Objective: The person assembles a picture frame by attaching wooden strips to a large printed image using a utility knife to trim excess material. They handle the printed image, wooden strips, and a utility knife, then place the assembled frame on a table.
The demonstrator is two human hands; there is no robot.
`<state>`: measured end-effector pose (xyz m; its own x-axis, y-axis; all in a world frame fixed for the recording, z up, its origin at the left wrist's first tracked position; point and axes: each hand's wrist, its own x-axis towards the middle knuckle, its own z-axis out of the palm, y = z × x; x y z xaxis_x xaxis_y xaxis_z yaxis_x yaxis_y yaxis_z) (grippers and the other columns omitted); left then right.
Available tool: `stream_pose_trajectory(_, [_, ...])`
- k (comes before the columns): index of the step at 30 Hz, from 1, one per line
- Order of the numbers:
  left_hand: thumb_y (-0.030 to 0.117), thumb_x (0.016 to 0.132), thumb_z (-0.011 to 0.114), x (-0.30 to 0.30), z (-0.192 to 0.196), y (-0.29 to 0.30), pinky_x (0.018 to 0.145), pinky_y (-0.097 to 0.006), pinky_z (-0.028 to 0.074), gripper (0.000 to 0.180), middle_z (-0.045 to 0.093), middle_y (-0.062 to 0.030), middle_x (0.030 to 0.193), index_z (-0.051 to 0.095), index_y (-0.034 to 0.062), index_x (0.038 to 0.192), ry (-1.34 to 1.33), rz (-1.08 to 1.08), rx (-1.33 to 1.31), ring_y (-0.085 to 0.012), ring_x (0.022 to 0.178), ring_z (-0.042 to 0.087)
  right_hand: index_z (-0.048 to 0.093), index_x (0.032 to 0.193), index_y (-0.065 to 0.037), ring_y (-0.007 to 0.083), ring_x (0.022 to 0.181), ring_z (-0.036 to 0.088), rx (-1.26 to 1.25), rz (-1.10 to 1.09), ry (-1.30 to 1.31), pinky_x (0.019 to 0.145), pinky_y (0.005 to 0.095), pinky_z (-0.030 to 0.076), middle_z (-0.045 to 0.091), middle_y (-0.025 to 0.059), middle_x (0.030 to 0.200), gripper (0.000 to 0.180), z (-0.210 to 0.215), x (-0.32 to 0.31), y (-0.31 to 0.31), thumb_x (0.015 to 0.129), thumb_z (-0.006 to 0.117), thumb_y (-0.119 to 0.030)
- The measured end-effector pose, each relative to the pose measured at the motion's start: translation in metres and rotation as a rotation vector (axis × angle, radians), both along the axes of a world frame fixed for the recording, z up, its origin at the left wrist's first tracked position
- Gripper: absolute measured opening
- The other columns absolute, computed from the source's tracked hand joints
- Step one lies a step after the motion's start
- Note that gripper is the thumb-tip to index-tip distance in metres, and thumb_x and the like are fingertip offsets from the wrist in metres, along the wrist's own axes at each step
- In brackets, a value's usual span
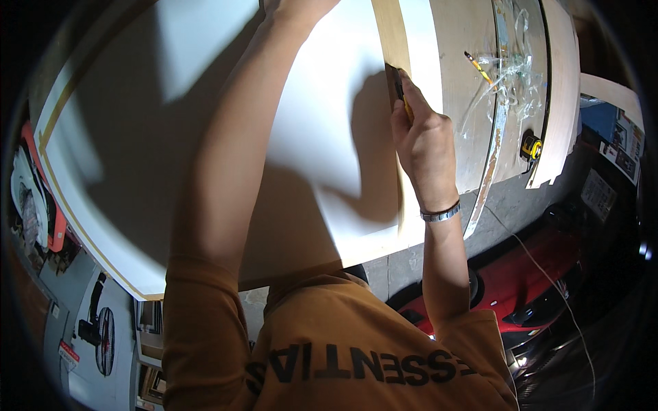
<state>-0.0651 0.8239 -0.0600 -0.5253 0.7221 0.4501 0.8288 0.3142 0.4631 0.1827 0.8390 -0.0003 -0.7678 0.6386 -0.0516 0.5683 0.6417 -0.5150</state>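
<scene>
My right hand (426, 140) grips a black and yellow utility knife (399, 85), with the forefinger stretched along it. The knife's dark tip rests at a tan strip (391, 31) that runs lengthwise over a large white sheet (322, 103). Whether the strip is tape or thin wood, I cannot tell. Across the sheet reaches my left arm, and my left hand (306, 8) is at the upper edge, its fingers out of the picture. Both arms cast dark shadows on the white surface, and a tan band edges its left side.
Right of the sheet lie clear plastic scraps (517, 85), a yellow pencil-like tool (478, 66) and a yellow and black tape measure (531, 146). A long, worn narrow strip (485, 188) juts past the table's near edge. A red vehicle (528, 274) and a fan (104, 335) stand below.
</scene>
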Motion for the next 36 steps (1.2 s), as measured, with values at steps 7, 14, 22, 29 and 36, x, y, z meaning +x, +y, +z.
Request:
stream_pose_trajectory(7, [0.02, 0.081, 0.066, -0.001, -0.009, 0.0, 0.115, -0.046, 0.026, 0.031, 0.059, -0.0103, 0.136, 0.072, 0.0156, 0.111, 0.055, 0.004, 0.085, -0.0275, 0.136, 0.043, 0.06, 0.128, 0.007, 0.0364, 0.062, 0.069, -0.046, -0.022, -0.05, 0.054, 0.0409, 0.054, 0.066, 0.0276, 0.073, 0.037, 0.007, 0.025, -0.015, 0.092, 0.058, -0.002])
stream_pose_trajectory(14, [0.016, 0.08, 0.065, -0.003, -0.013, 0.0, 0.107, -0.048, 0.036, 0.021, 0.065, -0.0115, 0.125, 0.073, 0.0125, 0.099, 0.123, -0.045, 0.214, -0.031, 0.126, 0.053, 0.059, 0.13, 0.006, 0.0363, 0.065, 0.069, -0.089, -0.055, -0.1, 0.056, 0.0413, 0.054, 0.066, 0.027, 0.075, 0.04, 0.014, 0.054, -0.032, 0.091, 0.058, 0.0])
stream_pose_trajectory(22, [0.016, 0.082, 0.062, -0.002, -0.018, 0.002, 0.104, -0.048, 0.04, 0.022, 0.065, -0.0134, 0.125, 0.072, 0.0115, 0.101, 0.171, -0.039, 0.22, -0.0334, 0.124, 0.054, 0.057, 0.133, 0.004, 0.0361, 0.068, 0.069, -0.123, -0.064, -0.084, 0.06, 0.0427, 0.054, 0.066, 0.0251, 0.077, 0.045, 0.01, 0.087, -0.046, 0.089, 0.059, 0.0])
stream_pose_trajectory(29, [0.019, 0.085, 0.06, 0.003, -0.019, 0.004, 0.107, -0.048, 0.038, 0.034, 0.063, -0.0152, 0.128, 0.068, 0.0125, 0.117, 0.136, 0.073, 0.115, -0.0349, 0.126, 0.053, 0.056, 0.135, 0.0, 0.0349, 0.066, 0.069, -0.094, -0.048, -0.08, 0.06, 0.0436, 0.054, 0.066, 0.0217, 0.074, 0.046, 0.008, 0.109, -0.056, 0.09, 0.06, -0.003])
stream_pose_trajectory(36, [0.018, 0.085, 0.06, -0.001, -0.024, 0.006, 0.106, -0.047, 0.039, 0.033, 0.064, -0.014, 0.126, 0.069, 0.014, 0.117, 0.176, 0.042, 0.112, -0.0351, 0.123, 0.054, 0.056, 0.137, -0.003, 0.0332, 0.062, 0.067, -0.068, -0.055, -0.119, 0.057, 0.0424, 0.052, 0.064, 0.0194, 0.07, 0.046, 0.009, 0.132, -0.068, 0.091, 0.06, -0.003])
